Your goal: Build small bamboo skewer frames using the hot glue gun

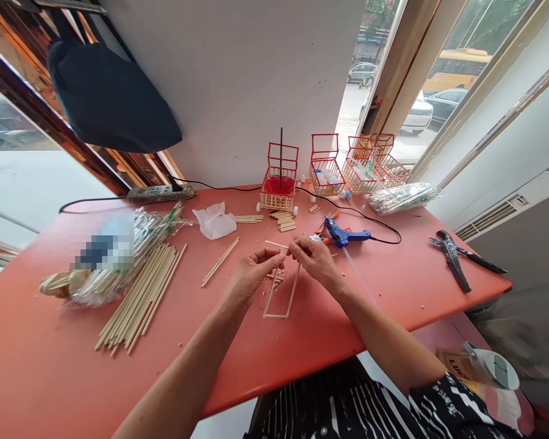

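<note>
Between my hands is a narrow rectangular frame of thin wooden sticks point(276, 316), with its short closed end towards me. My left hand point(257, 268) pinches the frame's far left part between thumb and fingers. On the far right part, my right hand point(313, 259) has its fingertips closed, almost touching the left ones. Fingers partly hide the far corners. Short stick pieces point(276, 278) and crumbs lie beneath and behind the frame. A blue glue gun point(348, 234) rests just beyond my right hand, near orange-handled pliers point(320, 228).
Long wooden sticks point(139, 299) and plastic-wrapped bundles point(155, 228) lie at left. Red-trimmed stick carts point(278, 194) line the back, by a power strip point(162, 193). The glue gun's black cord point(384, 223) loops rightwards. Black-handled cutters point(455, 259) lie near the right edge.
</note>
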Available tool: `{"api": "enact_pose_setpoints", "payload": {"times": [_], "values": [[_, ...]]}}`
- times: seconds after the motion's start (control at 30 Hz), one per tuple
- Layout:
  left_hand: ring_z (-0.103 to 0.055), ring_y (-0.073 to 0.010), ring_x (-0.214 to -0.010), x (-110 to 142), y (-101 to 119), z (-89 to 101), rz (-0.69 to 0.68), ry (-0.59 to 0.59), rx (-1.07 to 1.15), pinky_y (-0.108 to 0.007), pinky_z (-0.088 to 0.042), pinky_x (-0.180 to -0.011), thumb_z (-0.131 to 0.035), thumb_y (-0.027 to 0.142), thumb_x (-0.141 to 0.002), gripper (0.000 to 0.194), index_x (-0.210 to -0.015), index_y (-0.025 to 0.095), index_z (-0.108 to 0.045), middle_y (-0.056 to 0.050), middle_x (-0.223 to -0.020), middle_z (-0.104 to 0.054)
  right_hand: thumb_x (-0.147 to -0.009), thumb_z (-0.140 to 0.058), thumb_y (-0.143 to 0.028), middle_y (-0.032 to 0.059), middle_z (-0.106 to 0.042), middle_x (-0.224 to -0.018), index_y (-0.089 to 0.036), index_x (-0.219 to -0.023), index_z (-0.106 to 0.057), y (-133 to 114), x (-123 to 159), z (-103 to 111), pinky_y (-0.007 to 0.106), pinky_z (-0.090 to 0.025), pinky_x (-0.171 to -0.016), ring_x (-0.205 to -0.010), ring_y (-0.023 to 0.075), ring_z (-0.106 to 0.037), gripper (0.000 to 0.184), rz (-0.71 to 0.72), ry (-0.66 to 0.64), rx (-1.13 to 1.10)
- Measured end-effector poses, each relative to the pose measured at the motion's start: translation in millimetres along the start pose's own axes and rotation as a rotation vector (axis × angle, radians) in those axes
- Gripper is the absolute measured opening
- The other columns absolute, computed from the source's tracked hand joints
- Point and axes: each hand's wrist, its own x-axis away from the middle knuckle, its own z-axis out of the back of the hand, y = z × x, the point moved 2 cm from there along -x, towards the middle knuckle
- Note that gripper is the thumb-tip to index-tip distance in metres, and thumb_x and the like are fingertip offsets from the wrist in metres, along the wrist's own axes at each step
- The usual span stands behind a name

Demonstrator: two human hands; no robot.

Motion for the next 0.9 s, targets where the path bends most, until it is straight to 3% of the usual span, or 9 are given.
{"api": "enact_pose_setpoints", "payload": {"times": [0.17, 0.33, 0.57, 0.73, 0.9], "values": [[-0.063, -0.0166, -0.06, -0.1, -2.0, 2.0, -0.029, 0.029, -0.021, -0.031, -0.054, -0.058, -0.082, 0.049, -0.064, 0.036, -0.083, 0.019, -0.076, -0.002, -0.068, -0.067, -0.094, -0.055, -0.045, -0.0017, -0.056, -0.066, -0.017, -0.083, -0.073, 0.5, -1.9, 3.9, 0.023, -0.034, -0.058, -0.06, 0.0107, -0.044, 0.036, 0.022, -0.042, 0.012], [-0.066, -0.0186, -0.063, -1.0, 0.7, 2.0, -0.042, 0.047, -0.075, -0.031, -0.052, -0.058, -0.081, 0.052, -0.063, 0.04, -0.083, 0.017, -0.073, -0.004, -0.069, -0.069, -0.093, -0.057, -0.043, -0.0008, -0.06, -0.068, -0.017, -0.086, -0.076, 1.3, -3.1, 4.7, 0.023, -0.035, -0.06, -0.063, 0.0115, -0.048, 0.032, 0.008, -0.066, -0.008], [-0.068, -0.0182, -0.073, -2.7, 4.8, 6.3, -0.153, 0.208, -0.137, -0.028, -0.05, -0.065, -0.086, 0.046, -0.06, 0.066, -0.114, 0.019, -0.058, -0.001, -0.076, -0.071, -0.093, -0.058, -0.038, -0.0015, -0.058, -0.065, -0.017, -0.084, -0.076, 4.0, -3.7, 5.9, 0.023, -0.033, -0.058, -0.06, 0.0108, -0.046, 0.03, -0.002, -0.031, 0.067], [-0.069, -0.0218, -0.086, -1.3, 6.4, 5.5, -0.058, 0.082, -0.064, -0.029, -0.05, -0.068, -0.085, 0.049, -0.06, 0.047, -0.091, 0.018, -0.069, -0.008, -0.089, -0.076, -0.094, -0.057, -0.038, -0.0018, -0.058, -0.065, -0.017, -0.084, -0.077, 3.6, -3.5, 6.0, 0.023, -0.033, -0.059, -0.06, 0.0103, -0.047, 0.03, -0.004, -0.041, 0.081], [-0.069, -0.0225, -0.081, -0.4, 4.4, 4.6, -0.047, 0.021, -0.042, -0.03, -0.052, -0.067, -0.087, 0.047, -0.058, 0.041, -0.083, 0.017, -0.073, -0.007, -0.082, -0.074, -0.094, -0.057, -0.036, -0.0018, -0.058, -0.066, -0.016, -0.083, -0.076, 2.3, -2.7, 5.8, 0.023, -0.034, -0.059, -0.061, 0.01, -0.048, 0.029, 0.001, -0.047, 0.077]]}}
